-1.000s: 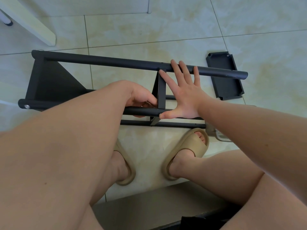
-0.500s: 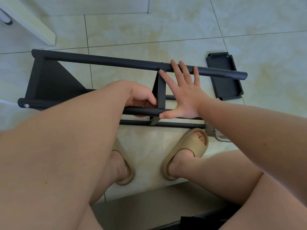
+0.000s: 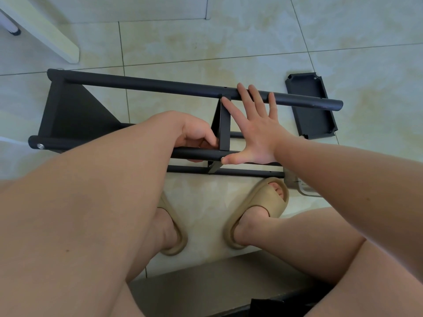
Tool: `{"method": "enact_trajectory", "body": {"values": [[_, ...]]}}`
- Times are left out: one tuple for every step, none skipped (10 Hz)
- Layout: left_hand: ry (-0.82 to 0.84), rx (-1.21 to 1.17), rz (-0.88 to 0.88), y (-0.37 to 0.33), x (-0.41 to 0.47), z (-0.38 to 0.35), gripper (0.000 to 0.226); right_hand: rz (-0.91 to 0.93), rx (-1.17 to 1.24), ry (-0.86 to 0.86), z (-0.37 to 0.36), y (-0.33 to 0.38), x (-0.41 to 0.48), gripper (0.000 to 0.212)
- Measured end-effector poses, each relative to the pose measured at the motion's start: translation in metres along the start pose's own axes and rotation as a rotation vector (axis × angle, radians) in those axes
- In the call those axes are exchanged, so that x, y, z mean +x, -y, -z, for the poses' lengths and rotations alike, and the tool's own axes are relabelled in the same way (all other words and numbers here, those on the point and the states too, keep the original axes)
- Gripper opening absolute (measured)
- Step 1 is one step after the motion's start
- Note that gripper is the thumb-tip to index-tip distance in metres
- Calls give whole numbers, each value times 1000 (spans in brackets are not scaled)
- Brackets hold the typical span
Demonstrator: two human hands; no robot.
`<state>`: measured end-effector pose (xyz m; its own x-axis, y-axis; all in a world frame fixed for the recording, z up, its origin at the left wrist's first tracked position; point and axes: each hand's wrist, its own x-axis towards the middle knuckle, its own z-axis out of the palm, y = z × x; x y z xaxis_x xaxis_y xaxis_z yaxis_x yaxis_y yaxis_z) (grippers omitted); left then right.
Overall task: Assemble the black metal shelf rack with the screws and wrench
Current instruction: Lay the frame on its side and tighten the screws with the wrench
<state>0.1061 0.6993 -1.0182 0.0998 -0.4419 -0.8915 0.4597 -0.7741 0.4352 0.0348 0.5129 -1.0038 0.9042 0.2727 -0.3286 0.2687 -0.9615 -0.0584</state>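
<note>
**Rack on its side, both hands at the middle panel**

A pale tiled floor [image 3: 251,42] carried the black metal shelf rack [image 3: 75,115], which lay on its side just beyond the person's tan sandals [image 3: 263,200]. The left hand [image 3: 196,138] had its grip clenched round the near tube [image 3: 194,153], beside the upright middle panel [image 3: 224,131]. The right hand [image 3: 254,131] was spread flat, grip released, with fingertips [image 3: 242,89] on the far tube [image 3: 148,85] and thumb on the near one. A loose black tray [image 3: 311,106] lay to the right.

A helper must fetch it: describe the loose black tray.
Find the black rack frame on the floor tiles. At the right end of its far tube lies the loose tray, flat with raised edges; unlike the frame's panels, it joins no tube.
</note>
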Motion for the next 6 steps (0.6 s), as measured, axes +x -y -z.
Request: {"method": "enact_trajectory", "body": {"values": [[-52, 11, 9, 0, 4, 0, 17, 1, 0, -1, 0, 0, 0, 133], [-76, 25, 23, 1, 6, -1, 16, 1, -4, 0, -1, 0, 0, 133], [-61, 51, 19, -1, 4, -3, 20, 4, 1, -1, 0, 0, 0, 133], [-18, 24, 4, -2, 0, -3, 20, 1, 3, -3, 0, 0, -1, 133], [3, -17, -2, -1, -1, -1, 20, 0, -1, -1, 0, 0, -1, 133], [-48, -11, 1, 1, 2, -2, 16, 2, 0, -2, 0, 0, -1, 133]]}}
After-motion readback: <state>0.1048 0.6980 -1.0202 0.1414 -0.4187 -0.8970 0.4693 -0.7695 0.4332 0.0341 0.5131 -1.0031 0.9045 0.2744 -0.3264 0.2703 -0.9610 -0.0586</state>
